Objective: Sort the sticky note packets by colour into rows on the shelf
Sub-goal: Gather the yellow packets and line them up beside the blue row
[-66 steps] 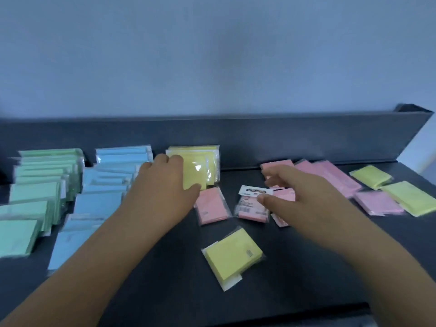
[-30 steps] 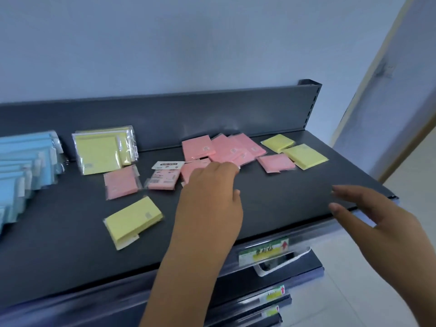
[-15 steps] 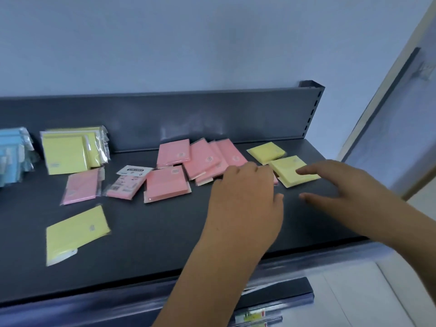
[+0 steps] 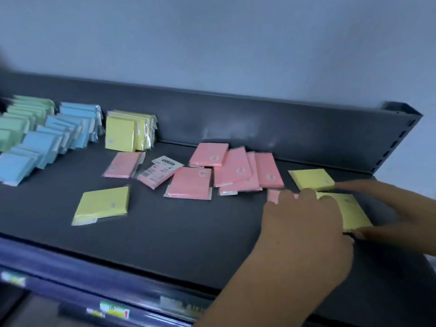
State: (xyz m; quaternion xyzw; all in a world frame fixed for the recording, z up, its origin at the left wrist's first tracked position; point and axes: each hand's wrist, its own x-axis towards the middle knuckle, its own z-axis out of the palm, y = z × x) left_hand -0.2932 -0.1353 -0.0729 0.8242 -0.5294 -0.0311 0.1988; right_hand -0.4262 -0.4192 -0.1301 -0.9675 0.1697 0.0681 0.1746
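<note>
On the dark shelf (image 4: 188, 237), green packets (image 4: 21, 119), blue packets (image 4: 59, 135) and yellow packets (image 4: 122, 133) stand in rows at the left. Loose pink packets (image 4: 236, 171) lie overlapping in the middle, with two more pink ones (image 4: 122, 165) and a label-side-up one (image 4: 160, 172) to their left. A single yellow packet (image 4: 103, 204) lies near the front. At the right, my left hand (image 4: 304, 218) rests over a pink packet (image 4: 273, 195) and the edge of a yellow packet (image 4: 354, 211). My right hand (image 4: 387, 204) straddles that yellow packet, forefinger reaching toward another yellow packet (image 4: 311, 179).
A dark back panel (image 4: 259, 123) runs behind the shelf and ends in a perforated upright (image 4: 401, 135) at the right. The front edge carries a price-label strip (image 4: 113, 312). A pale wall stands behind.
The view has swung back left, showing the blue and green rows again. My right hand has closed in round the near yellow packet. My left hand stays over the pink packet beside it.
</note>
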